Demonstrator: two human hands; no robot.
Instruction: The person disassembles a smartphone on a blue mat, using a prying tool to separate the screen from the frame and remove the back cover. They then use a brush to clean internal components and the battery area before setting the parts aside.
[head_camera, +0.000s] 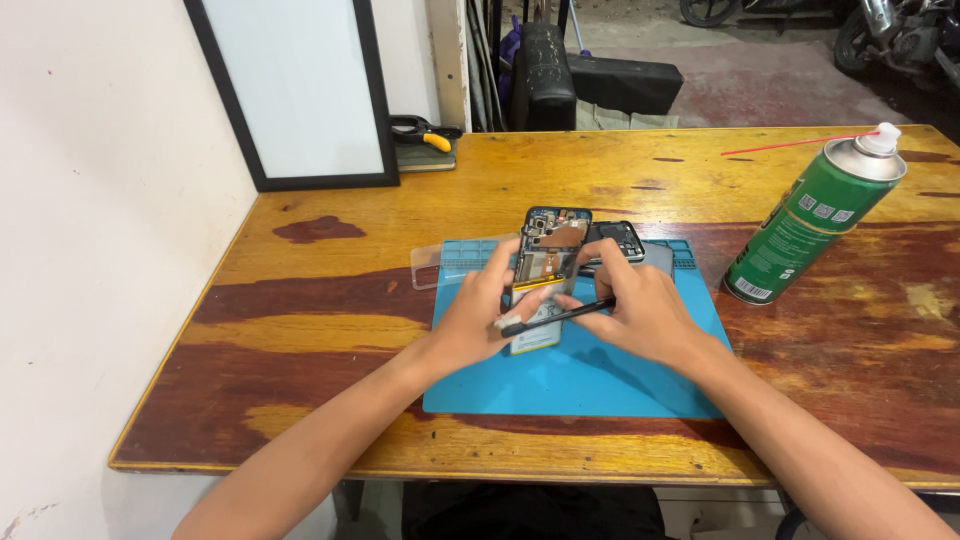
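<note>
Holding one opened black smartphone with exposed boards and battery (545, 270) upright over the blue rubber repair mat (600, 375), the left hand (485, 315) grips its lower edge, while the right hand (640, 310) is closed around one slim black pry tool (555, 318) set against the battery area. This appears to be the prying stage; the next move calls for light, level pressure. Count on the wooden worktop (330, 330): one green aerosol can with red straw (815, 220), one clear plastic phone case (440, 265), one removed black back cover (625, 240).
</note>
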